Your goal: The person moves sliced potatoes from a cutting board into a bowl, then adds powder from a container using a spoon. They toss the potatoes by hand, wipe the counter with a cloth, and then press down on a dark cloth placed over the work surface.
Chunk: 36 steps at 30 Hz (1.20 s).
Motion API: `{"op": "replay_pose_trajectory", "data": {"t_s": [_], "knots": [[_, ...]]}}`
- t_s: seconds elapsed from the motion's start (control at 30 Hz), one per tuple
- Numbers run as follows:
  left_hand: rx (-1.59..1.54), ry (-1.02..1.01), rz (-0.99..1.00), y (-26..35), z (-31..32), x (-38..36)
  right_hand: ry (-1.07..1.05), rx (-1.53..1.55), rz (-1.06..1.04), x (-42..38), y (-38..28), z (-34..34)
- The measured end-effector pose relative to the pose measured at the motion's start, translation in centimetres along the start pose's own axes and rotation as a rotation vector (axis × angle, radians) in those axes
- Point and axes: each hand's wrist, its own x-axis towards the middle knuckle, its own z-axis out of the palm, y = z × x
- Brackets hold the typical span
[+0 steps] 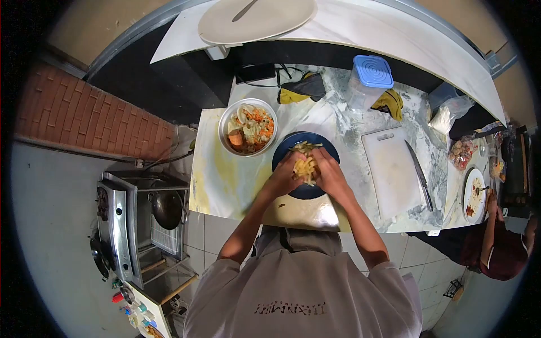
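Note:
Over a dark blue bowl (pixel 309 194), my left hand (pixel 283 177) and my right hand (pixel 330 173) are cupped from either side round a heap of pale yellow cut strips (pixel 305 168). The strips look like a cut vegetable, perhaps potato; their exact kind does not show. Some of them stick out between the hands and above the fingers. Most of my fingertips are hidden among the strips. Left of the blue bowl is a metal bowl (pixel 223 125) with orange and pale vegetable scraps in it.
A white cutting board (pixel 393 177) lies to the right, with a knife (pixel 420 176) along its right side. Behind stand a blue-lidded container (pixel 372 79) and yellow-black cloths (pixel 304 89). Another person (pixel 501 248) is by a plate (pixel 469 214) at far right. A stove (pixel 119 225) stands left.

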Motion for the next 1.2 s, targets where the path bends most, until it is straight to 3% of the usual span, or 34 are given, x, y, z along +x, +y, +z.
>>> {"op": "replay_pose_trajectory", "data": {"t_s": [0.17,0.23,0.33,0.43,0.53,0.63,0.77,0.83,1.0,1.07,1.13,1.2], "knots": [[0.021,-0.063,-0.025,0.8,-1.8,-1.4,-0.119,0.013,0.022,-0.9,-0.6,-1.9],[-0.014,-0.151,-0.264,2.5,-3.0,-1.6,-0.155,0.087,0.013,-1.3,-0.1,-2.2],[0.114,-0.062,-0.204,0.8,-2.3,-1.9,-0.114,0.057,0.01,-1.8,2.1,-1.3],[0.132,-0.047,-0.269,0.9,-1.4,-1.7,-0.129,-0.075,0.071,-1.8,1.3,-0.9],[0.203,-0.009,-0.09,0.0,0.1,-1.2,-0.11,-0.165,0.113,-1.4,1.7,1.5],[0.272,0.041,-0.055,-0.8,0.6,-1.0,-0.139,-0.139,0.167,-1.3,2.3,2.5],[0.256,0.004,-0.072,-1.4,-0.1,-0.5,-0.1,-0.074,0.099,-1.1,2.2,1.5],[0.078,0.053,-0.187,-0.1,-0.8,-0.4,-0.128,-0.059,0.097,-0.7,2.0,0.8],[0.058,0.052,-0.117,1.7,-2.4,-0.1,-0.181,0.071,0.074,-0.5,1.0,-1.3],[0.046,0.036,-0.095,1.6,-2.2,-0.1,-0.188,-0.064,0.023,-0.9,1.1,-1.5],[0.289,0.08,0.096,0.9,-0.9,-0.4,-0.181,-0.133,0.007,-1.5,1.2,-1.2],[0.305,0.035,0.04,0.4,0.1,-1.0,-0.173,-0.203,-0.006,-1.7,1.6,-0.7]]}}
